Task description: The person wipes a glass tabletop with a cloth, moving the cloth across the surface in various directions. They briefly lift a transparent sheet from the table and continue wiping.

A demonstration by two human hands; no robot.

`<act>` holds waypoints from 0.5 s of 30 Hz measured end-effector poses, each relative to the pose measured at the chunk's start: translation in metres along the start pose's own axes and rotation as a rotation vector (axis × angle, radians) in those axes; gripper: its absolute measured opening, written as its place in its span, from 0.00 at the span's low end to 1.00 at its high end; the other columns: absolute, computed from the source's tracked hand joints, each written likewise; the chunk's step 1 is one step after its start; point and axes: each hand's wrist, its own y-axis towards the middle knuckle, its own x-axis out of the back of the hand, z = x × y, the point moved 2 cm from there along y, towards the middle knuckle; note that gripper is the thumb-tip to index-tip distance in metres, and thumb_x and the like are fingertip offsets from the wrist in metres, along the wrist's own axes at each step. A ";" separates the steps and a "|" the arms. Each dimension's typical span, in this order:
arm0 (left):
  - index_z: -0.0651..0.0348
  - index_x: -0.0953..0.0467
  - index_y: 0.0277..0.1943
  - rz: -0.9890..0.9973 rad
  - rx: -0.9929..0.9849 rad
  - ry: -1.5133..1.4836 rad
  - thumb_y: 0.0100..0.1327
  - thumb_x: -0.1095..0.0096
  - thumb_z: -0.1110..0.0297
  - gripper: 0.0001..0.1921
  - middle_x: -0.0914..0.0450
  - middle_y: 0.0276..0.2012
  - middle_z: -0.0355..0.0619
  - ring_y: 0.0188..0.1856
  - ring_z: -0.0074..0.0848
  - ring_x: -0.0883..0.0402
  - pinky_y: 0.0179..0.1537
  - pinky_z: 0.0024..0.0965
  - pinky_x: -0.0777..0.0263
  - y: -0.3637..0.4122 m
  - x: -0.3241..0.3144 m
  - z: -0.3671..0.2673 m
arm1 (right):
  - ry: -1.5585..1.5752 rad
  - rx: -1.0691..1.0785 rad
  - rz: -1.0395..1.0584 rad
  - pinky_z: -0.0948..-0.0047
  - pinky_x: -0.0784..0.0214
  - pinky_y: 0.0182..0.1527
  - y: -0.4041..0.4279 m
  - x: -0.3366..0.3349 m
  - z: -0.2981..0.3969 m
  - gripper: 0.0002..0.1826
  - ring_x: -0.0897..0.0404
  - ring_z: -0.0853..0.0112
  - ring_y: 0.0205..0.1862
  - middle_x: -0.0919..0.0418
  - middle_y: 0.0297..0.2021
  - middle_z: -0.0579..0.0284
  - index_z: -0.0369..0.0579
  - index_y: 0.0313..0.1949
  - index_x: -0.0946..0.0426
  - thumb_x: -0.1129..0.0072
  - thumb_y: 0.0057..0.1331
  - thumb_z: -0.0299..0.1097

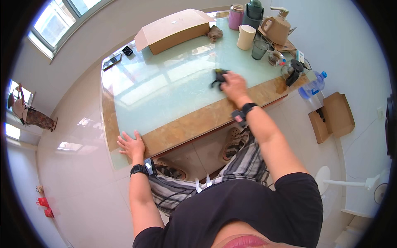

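My right hand (234,88) grips a small black object (220,76), blurred and partly hidden by my fingers, so its kind cannot be told. It is at or just above the pale glass top of the table (161,93), right of the middle. My left hand (133,147) rests palm down with fingers spread at the table's near left corner. Nothing is in it. Both wrists wear black straps with small devices on them.
An open cardboard box (178,34) stands at the table's far side beside a crumpled brown cloth (214,33). To the right are a kettle (277,29), a grey cup (260,49) and a glass coffee pot (292,70). A phone (112,62) lies far left.
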 end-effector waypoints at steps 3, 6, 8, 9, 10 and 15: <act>0.57 0.48 0.77 0.011 0.007 0.003 0.72 0.59 0.35 0.41 0.53 0.78 0.57 0.80 0.51 0.58 0.71 0.71 0.60 -0.001 0.000 -0.002 | -0.277 -0.344 0.116 0.49 0.33 0.61 -0.008 0.033 -0.082 0.25 0.26 0.54 0.61 0.24 0.61 0.57 0.54 0.57 0.21 0.43 0.63 0.47; 0.57 0.48 0.77 0.024 0.008 -0.013 0.72 0.58 0.36 0.41 0.52 0.78 0.58 0.80 0.52 0.58 0.71 0.72 0.60 -0.002 0.002 -0.003 | -0.302 -0.604 0.124 0.43 0.39 0.64 -0.005 0.043 -0.108 0.30 0.31 0.52 0.64 0.29 0.65 0.60 0.55 0.61 0.25 0.44 0.63 0.54; 0.58 0.48 0.77 0.009 -0.004 -0.009 0.72 0.57 0.37 0.41 0.52 0.78 0.59 0.80 0.52 0.58 0.71 0.72 0.60 -0.003 0.004 -0.004 | -0.390 -0.769 0.105 0.39 0.42 0.64 0.012 0.028 -0.098 0.31 0.32 0.51 0.65 0.30 0.66 0.58 0.55 0.62 0.25 0.45 0.63 0.56; 0.58 0.48 0.77 0.023 0.000 -0.011 0.72 0.57 0.37 0.41 0.52 0.78 0.59 0.80 0.52 0.58 0.71 0.72 0.59 -0.003 0.004 -0.004 | -0.439 -0.871 0.108 0.36 0.44 0.64 0.021 0.017 -0.087 0.32 0.33 0.50 0.66 0.31 0.66 0.58 0.56 0.62 0.26 0.45 0.63 0.57; 0.58 0.48 0.77 0.017 0.000 -0.011 0.72 0.57 0.37 0.41 0.52 0.78 0.59 0.80 0.52 0.58 0.71 0.72 0.59 -0.004 0.005 -0.004 | -0.470 -0.881 0.098 0.33 0.45 0.63 0.032 0.005 -0.073 0.32 0.34 0.48 0.66 0.31 0.66 0.56 0.55 0.61 0.25 0.46 0.62 0.59; 0.59 0.47 0.76 -0.022 -0.019 -0.007 0.71 0.56 0.37 0.41 0.51 0.77 0.60 0.79 0.53 0.57 0.71 0.72 0.58 -0.005 0.006 -0.005 | -0.332 -0.532 0.197 0.40 0.42 0.62 0.084 -0.074 0.042 0.26 0.31 0.51 0.62 0.28 0.61 0.56 0.54 0.55 0.23 0.48 0.63 0.54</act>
